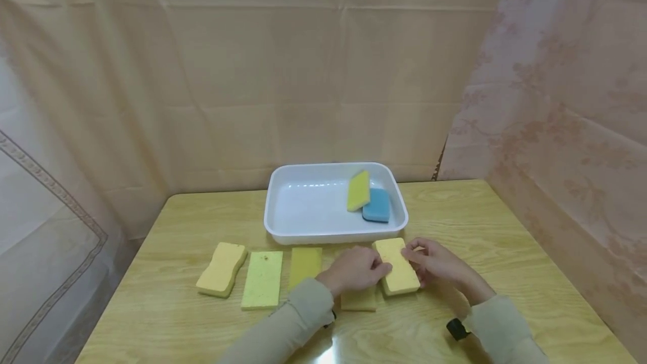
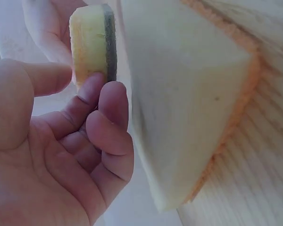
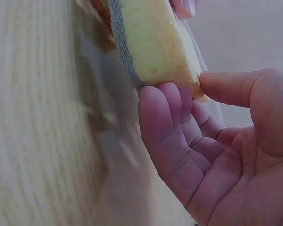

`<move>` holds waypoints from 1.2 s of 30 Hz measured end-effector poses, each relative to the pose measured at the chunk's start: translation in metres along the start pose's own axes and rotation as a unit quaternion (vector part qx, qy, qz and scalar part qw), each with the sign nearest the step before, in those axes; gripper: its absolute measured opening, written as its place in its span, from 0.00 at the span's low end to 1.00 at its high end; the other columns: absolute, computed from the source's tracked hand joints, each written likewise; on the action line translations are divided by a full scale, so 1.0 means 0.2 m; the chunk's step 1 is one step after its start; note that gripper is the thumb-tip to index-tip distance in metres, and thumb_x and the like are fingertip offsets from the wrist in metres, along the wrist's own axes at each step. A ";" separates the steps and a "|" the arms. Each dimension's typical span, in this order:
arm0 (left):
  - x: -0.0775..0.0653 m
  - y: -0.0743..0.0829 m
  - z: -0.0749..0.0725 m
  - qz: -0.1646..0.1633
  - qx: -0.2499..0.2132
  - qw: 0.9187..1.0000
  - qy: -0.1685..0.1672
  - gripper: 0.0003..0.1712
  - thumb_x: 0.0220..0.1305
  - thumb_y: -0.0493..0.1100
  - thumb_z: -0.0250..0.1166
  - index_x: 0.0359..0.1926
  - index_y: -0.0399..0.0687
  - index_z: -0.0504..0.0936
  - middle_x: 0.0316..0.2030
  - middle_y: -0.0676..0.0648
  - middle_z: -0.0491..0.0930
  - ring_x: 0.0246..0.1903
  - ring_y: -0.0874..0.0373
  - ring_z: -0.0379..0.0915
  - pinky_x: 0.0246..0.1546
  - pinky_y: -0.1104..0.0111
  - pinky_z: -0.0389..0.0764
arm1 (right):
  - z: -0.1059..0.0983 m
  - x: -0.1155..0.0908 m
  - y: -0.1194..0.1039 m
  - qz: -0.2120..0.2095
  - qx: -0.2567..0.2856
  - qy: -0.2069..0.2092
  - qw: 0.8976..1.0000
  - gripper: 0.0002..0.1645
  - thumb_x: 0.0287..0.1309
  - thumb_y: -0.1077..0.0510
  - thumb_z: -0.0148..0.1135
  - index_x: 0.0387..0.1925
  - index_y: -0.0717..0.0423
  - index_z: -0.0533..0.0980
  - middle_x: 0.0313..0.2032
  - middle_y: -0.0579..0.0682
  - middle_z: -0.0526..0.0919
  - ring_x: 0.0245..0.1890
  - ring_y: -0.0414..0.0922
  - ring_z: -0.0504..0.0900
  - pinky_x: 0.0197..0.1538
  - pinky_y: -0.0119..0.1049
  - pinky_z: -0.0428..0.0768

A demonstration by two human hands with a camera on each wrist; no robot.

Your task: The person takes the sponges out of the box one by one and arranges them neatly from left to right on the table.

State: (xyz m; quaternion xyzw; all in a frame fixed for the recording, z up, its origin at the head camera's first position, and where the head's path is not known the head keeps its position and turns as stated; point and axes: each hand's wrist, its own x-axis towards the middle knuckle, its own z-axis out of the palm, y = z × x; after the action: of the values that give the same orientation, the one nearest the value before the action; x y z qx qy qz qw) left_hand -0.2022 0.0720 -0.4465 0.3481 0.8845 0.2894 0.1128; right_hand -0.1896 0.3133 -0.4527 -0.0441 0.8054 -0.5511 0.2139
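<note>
Both hands hold one pale-yellow sponge (image 1: 396, 265) in front of the tray, above the table's right half. My left hand (image 1: 355, 268) pinches its left edge between thumb and fingers. Along the right edge, the thumb and fingertips of my right hand (image 1: 441, 265) grip it. A grey scouring layer shows on the underside of the held sponge (image 3: 148, 42) in the right wrist view. Another sponge (image 1: 359, 300), partly hidden, lies under the left hand. Close to the left wrist camera is a large pale sponge (image 2: 193, 99) with an orange scouring layer.
A white tray (image 1: 303, 236) stands at the back, containing a yellow sponge (image 1: 358, 190) leaning on a blue sponge (image 1: 377, 205). Left of the hands lie a wavy-sided sponge (image 1: 221, 269), a light-green sponge (image 1: 263, 280) and a darker yellow sponge (image 1: 305, 265). Curtains hang behind the wooden table (image 1: 202, 330).
</note>
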 end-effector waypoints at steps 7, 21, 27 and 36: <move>-0.03 -0.03 0.00 -0.018 0.007 1.000 -0.010 0.28 0.74 0.52 0.60 0.14 0.53 0.68 0.10 0.59 0.60 0.11 0.68 0.55 0.13 0.76 0.58 | 0.06 0.03 0.03 0.007 -0.002 -0.014 1.000 0.25 0.74 0.45 0.56 0.53 0.65 0.69 0.31 0.53 0.82 0.23 0.45 0.82 0.28 0.40 0.86; -0.09 -0.13 -0.08 -0.069 0.063 0.995 -0.020 0.32 0.71 0.52 0.62 0.10 0.53 0.64 0.08 0.60 0.54 0.09 0.68 0.49 0.11 0.76 0.51 | 0.19 0.12 0.00 0.017 0.018 -0.039 0.999 0.25 0.73 0.48 0.58 0.55 0.65 0.66 0.35 0.55 0.79 0.23 0.46 0.83 0.29 0.41 0.86; -0.09 -0.14 -0.10 -0.076 0.053 0.995 -0.040 0.31 0.72 0.52 0.62 0.11 0.53 0.65 0.08 0.59 0.55 0.10 0.68 0.50 0.13 0.75 0.52 | 0.21 0.13 0.00 0.033 0.015 -0.034 0.999 0.25 0.73 0.49 0.58 0.56 0.65 0.66 0.36 0.55 0.79 0.23 0.45 0.82 0.29 0.41 0.86; -0.09 -0.15 -0.10 -0.074 0.054 0.995 -0.034 0.31 0.71 0.53 0.63 0.11 0.53 0.66 0.09 0.59 0.56 0.11 0.67 0.52 0.14 0.75 0.54 | 0.21 0.14 -0.01 0.057 0.009 -0.022 0.998 0.23 0.74 0.49 0.58 0.56 0.63 0.67 0.36 0.55 0.79 0.23 0.45 0.82 0.28 0.40 0.86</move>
State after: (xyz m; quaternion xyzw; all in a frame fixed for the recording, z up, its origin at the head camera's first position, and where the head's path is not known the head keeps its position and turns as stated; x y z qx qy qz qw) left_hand -0.2134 0.0343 -0.4485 0.2972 0.9178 0.2198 0.1448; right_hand -0.1985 0.2675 -0.4715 -0.0083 0.7966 -0.5445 0.2626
